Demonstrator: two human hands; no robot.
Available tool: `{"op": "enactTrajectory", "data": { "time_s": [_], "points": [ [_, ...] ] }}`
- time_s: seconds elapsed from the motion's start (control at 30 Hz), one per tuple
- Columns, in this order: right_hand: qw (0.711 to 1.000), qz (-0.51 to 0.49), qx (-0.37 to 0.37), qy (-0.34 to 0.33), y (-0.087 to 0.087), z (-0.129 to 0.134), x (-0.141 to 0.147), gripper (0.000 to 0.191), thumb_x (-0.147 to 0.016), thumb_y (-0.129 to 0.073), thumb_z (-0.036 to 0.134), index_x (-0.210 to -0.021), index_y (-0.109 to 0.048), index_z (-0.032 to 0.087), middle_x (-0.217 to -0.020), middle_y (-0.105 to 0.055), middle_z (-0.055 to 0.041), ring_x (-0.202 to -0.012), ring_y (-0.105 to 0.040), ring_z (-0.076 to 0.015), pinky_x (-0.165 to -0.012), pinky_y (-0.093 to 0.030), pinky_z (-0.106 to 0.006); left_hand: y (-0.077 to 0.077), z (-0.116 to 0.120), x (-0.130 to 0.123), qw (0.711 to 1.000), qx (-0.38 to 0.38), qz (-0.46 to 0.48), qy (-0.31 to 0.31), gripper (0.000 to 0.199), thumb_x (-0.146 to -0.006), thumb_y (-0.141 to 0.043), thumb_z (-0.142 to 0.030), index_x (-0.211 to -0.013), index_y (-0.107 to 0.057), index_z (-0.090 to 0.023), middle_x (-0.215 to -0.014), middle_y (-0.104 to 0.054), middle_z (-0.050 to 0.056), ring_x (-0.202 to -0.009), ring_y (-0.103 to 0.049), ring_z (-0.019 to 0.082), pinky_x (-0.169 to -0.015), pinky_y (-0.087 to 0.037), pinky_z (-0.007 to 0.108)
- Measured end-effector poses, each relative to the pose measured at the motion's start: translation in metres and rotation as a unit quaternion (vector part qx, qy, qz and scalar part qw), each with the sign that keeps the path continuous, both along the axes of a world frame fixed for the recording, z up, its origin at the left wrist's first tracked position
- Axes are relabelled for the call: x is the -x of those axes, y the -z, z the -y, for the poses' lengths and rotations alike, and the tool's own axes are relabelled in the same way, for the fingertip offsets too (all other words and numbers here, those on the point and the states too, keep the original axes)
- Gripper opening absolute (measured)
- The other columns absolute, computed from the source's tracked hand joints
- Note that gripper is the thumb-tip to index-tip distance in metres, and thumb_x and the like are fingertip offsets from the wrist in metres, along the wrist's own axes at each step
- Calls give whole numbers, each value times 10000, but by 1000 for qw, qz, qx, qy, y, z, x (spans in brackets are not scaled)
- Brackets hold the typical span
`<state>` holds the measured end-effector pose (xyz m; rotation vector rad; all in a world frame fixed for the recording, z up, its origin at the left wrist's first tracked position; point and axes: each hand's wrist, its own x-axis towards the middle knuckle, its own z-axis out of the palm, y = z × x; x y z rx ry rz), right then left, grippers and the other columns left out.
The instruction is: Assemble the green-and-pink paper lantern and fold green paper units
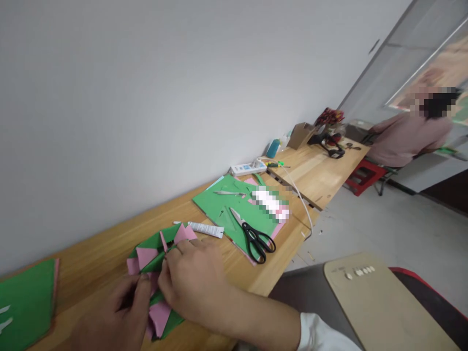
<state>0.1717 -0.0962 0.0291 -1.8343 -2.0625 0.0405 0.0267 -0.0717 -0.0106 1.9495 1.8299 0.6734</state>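
Note:
A green and pink folded paper craft (146, 253) sits on the wooden table in front of me, its pink flaps standing out from a green band. My left hand (122, 307) pinches its near edge between thumb and fingers. From the right, my right hand (195, 278) bends over the same craft, fingertips closed on its middle; they hide part of it. Just beyond my right hand lies a white glue tube (205, 229). Black-handled scissors (252, 236) rest on a green sheet (215, 204), with a pen-like tool (228, 193) farther up.
Green paper (29, 302) with white scraps lies at the left. A white power strip (248, 168) stands by the wall, its cable hanging over the table edge. Farther off are a cardboard box (302, 135) and a seated person (405, 136). A beige panel (395, 302) is at lower right.

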Motion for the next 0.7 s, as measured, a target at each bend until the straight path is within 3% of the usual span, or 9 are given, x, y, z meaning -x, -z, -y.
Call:
{"op": "enactTrajectory", "data": {
  "time_s": [0.13, 0.23, 0.3, 0.43, 0.57, 0.7],
  "points": [
    [999, -34, 12, 9, -2, -4, 5, 219, -841, -490, 252, -722, -647, 156, -726, -690, -85, -664, -631, -205, -579, -438, -321, -16, -3, -3, 993, 92, -17, -71, 203, -719, -532, -357, -616, -691, -284, -542, -655, -37, -607, -616, 229, -522, -389, 258],
    [998, -64, 6, -16, -1, 0, -2, 290, -890, -456, 305, -734, -657, 164, -718, -685, -67, -663, -620, -192, -571, -419, -307, -18, -2, -6, 994, 93, -5, -61, 222, -733, -521, -322, -576, -667, -267, -488, -608, -46, -557, -579, 194, -516, -369, 240],
    [995, -93, -24, -20, 3, 8, -15, 350, -925, -414, 326, -733, -659, 167, -703, -673, -51, -662, -607, -172, -584, -405, -292, -16, 1, -7, 996, 53, 4, -76, 208, -735, -519, -294, -591, -662, -245, -519, -616, -46, -562, -569, 176, -520, -355, 229],
    [982, -146, -72, 96, 26, 24, -62, 277, -914, -425, 247, -804, -668, 173, -714, -656, -31, -674, -591, -140, -616, -386, -249, -9, 5, -5, 994, -15, 35, -99, 200, -760, -509, -290, -662, -670, -222, -592, -640, -50, -612, -584, 158, -537, -348, 214],
    [970, -85, 21, 228, 59, 37, -115, 212, -868, -493, 270, -873, -674, 159, -780, -669, -53, -681, -601, -167, -584, -372, -256, -3, -1, 3, 998, -21, 38, -40, 198, -738, -523, -329, -659, -664, -216, -619, -669, -42, -590, -582, 156, -507, -362, 215],
    [961, -32, 47, 271, 82, 50, -149, 243, -846, -514, 296, -951, -672, 144, -876, -671, -93, -828, -625, -244, -654, -428, -306, -1, -6, 8, 998, -56, 30, -11, 270, -765, -489, -377, -648, -656, -200, -623, -669, -13, -572, -578, 151, -504, -379, 226]
  ]
}}
